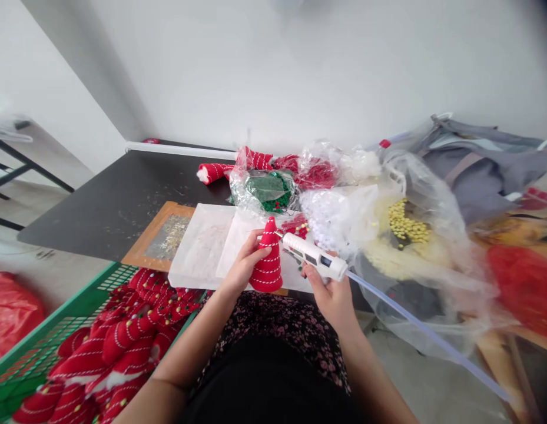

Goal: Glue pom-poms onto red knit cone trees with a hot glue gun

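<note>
My left hand (247,262) is closed around the left side of a red felt cone (269,271) with white stitched lines, held upright over the front of the table. My right hand (328,288) grips a white glue gun (315,257) from below. Its metal nozzle points left and touches or nearly touches the cone's upper right side; I cannot tell which. A long translucent glue stick (423,330) runs out of the gun's back end toward the lower right. White paper (202,238) lies on the table behind and left of the cone.
A green crate (74,312) of decorated red cones stands at lower left. Bags of green pompoms (268,191), white pompoms (326,218) and yellow pompoms (408,224) crowd the table's back and right. More red cones (214,172) lie behind. A brown-framed board (156,235) sits left.
</note>
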The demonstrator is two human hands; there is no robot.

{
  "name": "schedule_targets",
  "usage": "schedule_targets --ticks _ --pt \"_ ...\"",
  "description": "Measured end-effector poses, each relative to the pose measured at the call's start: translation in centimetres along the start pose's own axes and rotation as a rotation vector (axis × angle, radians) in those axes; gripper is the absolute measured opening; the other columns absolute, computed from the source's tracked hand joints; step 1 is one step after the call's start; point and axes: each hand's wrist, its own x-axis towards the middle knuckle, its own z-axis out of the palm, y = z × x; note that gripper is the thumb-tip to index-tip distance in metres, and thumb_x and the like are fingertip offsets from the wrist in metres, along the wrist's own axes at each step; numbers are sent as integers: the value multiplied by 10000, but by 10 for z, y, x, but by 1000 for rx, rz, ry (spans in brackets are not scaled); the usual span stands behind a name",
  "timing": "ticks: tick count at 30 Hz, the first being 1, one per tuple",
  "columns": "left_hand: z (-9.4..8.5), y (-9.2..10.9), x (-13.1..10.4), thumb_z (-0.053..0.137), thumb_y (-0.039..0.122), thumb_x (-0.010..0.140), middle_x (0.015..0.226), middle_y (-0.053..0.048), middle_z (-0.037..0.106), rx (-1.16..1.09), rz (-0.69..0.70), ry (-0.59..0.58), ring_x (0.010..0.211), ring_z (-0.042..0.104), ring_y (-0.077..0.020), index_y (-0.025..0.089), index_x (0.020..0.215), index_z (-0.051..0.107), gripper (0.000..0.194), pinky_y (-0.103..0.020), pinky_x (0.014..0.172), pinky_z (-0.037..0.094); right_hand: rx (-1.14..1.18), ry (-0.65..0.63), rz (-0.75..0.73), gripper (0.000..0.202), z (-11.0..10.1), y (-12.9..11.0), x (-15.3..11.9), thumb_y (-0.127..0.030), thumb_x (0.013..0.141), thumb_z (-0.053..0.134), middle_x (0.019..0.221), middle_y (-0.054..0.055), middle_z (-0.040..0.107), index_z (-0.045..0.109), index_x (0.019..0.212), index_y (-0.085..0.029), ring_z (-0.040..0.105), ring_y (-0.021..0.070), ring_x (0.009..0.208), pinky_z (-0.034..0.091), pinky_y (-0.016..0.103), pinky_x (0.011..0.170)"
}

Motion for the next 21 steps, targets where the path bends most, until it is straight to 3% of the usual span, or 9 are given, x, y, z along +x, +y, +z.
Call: schedule_targets --ticks 7,10,13,15,19,21 --pt "-4 -2 3 788 369 769 804 25 666 -73 -15 42 658 615 -160 255 1131 600 423 -273 649 485 -254 79 -30 313 -14 7 -10 -488 974 644 974 128 763 698 1085 -200 739 274 829 612 393 794" --pt "-10 2 3 794 369 751 819 25 670 -117 -15 86 667 625 -159 259 1131 585 447 -275 649 502 -97 2 224 411 -31 17 -19 -589 946 629 882 119 786 732 977 -192 760 283 803 627 375 732" --pt "-18 6 4 804 368 724 822 24 676 -138 -25 132 668 643 -168 260 1132 569 483 -285 640 522 103 -185 633 536 -49 29 -32 -699 882 630 671 103 755 701 752 -184 729 253 592 589 329 537" --pt "-23 8 5 810 366 708 822 27 679 -145 -28 160 656 645 -164 258 1129 564 499 -285 634 531 139 -204 807 523 -56 37 -41 -699 831 679 576 74 713 648 683 -199 681 227 487 538 305 452" --pt "-29 9 9 824 357 687 836 36 683 -159 -20 200 656 644 -144 252 1102 567 499 -266 641 539 100 -181 887 476 -55 52 -47 -688 766 726 603 46 705 612 742 -226 701 259 500 528 331 426" --pt "-29 8 11 823 357 691 848 34 687 -160 -15 196 668 651 -146 249 1099 570 493 -267 650 545 -60 -155 841 472 -49 58 -44 -695 772 700 660 59 716 600 760 -234 709 269 545 537 350 471"
